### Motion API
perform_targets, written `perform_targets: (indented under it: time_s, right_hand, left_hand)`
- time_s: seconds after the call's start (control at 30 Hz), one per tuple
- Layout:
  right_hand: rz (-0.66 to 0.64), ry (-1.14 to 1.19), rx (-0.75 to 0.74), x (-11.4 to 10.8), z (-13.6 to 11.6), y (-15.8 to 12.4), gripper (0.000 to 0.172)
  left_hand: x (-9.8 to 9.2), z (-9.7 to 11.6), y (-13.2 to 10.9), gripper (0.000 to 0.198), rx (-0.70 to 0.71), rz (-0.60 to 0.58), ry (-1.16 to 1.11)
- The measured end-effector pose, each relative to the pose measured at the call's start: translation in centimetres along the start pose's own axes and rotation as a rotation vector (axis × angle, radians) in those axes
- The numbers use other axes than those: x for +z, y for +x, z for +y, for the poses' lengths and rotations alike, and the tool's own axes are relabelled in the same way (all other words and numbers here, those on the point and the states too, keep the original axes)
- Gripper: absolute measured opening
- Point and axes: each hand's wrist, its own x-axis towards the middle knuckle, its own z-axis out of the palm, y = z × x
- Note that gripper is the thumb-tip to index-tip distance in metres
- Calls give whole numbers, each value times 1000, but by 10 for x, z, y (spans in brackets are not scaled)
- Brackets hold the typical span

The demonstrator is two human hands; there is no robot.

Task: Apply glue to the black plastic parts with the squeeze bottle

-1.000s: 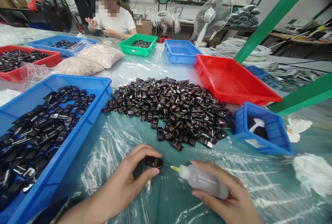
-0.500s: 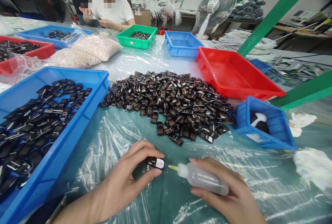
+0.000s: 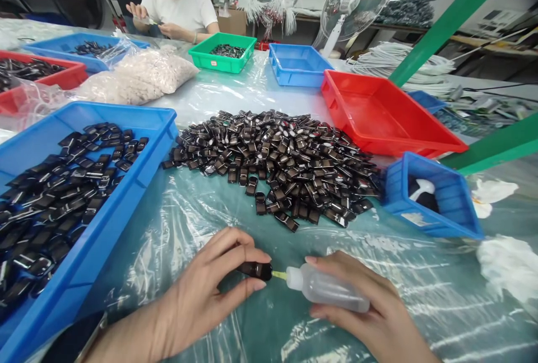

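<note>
Between thumb and fingers, my left hand [image 3: 218, 273] pinches a small glossy black plastic piece [image 3: 257, 270] with a rounded end. My right hand [image 3: 357, 296] is wrapped round a translucent squeeze bottle [image 3: 330, 289] lying sideways in the grip. Its yellowish needle tip [image 3: 278, 275] points left and meets the end of the black piece; whether it goes inside I cannot tell. Beyond both hands lies a wide heap of similar dark pieces [image 3: 277, 161] on the plastic-covered table [image 3: 189, 212].
At the left, a blue tray [image 3: 138, 184] holds many black pieces. Behind the heap stand a green tray [image 3: 222, 60], a blue tray [image 3: 294, 66] and a red tray [image 3: 382, 111]. A small blue bin [image 3: 437, 217] sits right, near crumpled white tissue [image 3: 508, 268]. Another person [image 3: 176, 10] works opposite.
The black piece has turned in my left fingers, so its white patch no longer shows. The needle tip and the piece's end have come together from a small gap.
</note>
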Motion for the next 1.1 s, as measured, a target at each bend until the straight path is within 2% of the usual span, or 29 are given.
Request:
perform_targets:
  time_s: [0.23, 0.5, 0.7, 0.8, 0.9, 1.0, 1.1]
  right_hand:
    - [-4, -16, -3, -1, -1, 0, 47]
    - [-25, -2, 21, -2, 0, 0, 50]
    - [-28, 15, 29, -1, 0, -1, 51]
    - [0, 60, 24, 2, 0, -2, 43]
    - [29, 55, 10, 4, 1, -2, 41]
    - [11, 7, -18, 3, 0, -2, 48]
    - [3, -38, -12, 0, -1, -3, 50]
  left_hand:
    - [-1, 0, -2, 18, -33, -36, -39]
    - [2, -2, -3, 19, -18, -6, -48]
    - [1, -2, -5, 18, -77, -77, -77]
    - [2, -4, -5, 24, -106, -89, -29]
    - [3, -3, -4, 26, -59, -115, 55]
    - [2, 1, -2, 23, 7, -117, 124]
    - [-2, 5, -2, 31, 26, -111, 166]
